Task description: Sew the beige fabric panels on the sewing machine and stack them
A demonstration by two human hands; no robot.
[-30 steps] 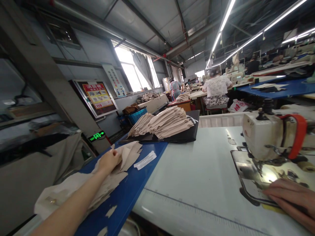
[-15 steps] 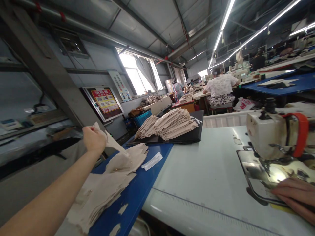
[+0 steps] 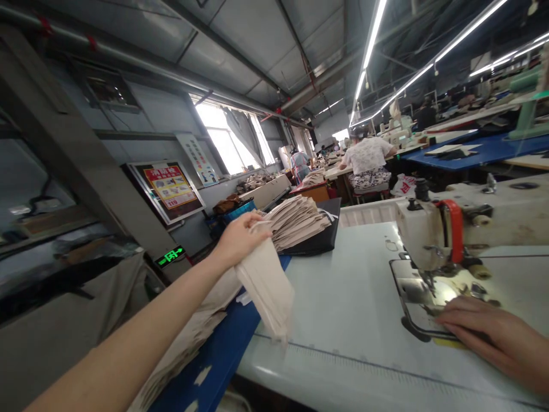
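My left hand (image 3: 245, 236) pinches a beige fabric piece (image 3: 268, 286) by its top edge. The cloth hangs down over the left edge of the pale sewing table (image 3: 334, 297). Beneath my forearm a pile of similar beige pieces (image 3: 184, 349) lies on a blue board (image 3: 227, 355), partly hidden by the arm. My right hand (image 3: 480, 329) rests on the bed of a sewing machine (image 3: 429, 229), its fingertips pressed together beside the lit needle area. Whatever may lie under those fingertips is hidden.
Behind the hanging cloth, folded beige pieces (image 3: 298, 220) are stacked on a black sheet (image 3: 315, 243). A printed ruler line (image 3: 369, 363) runs along the table's front. Farther off, a person in a white patterned top (image 3: 366, 157) sits at another table.
My left hand has moved right from above the pile, carrying the fabric piece off it to the sewing table's edge. The view has turned slightly right; my right hand stays by the needle area.
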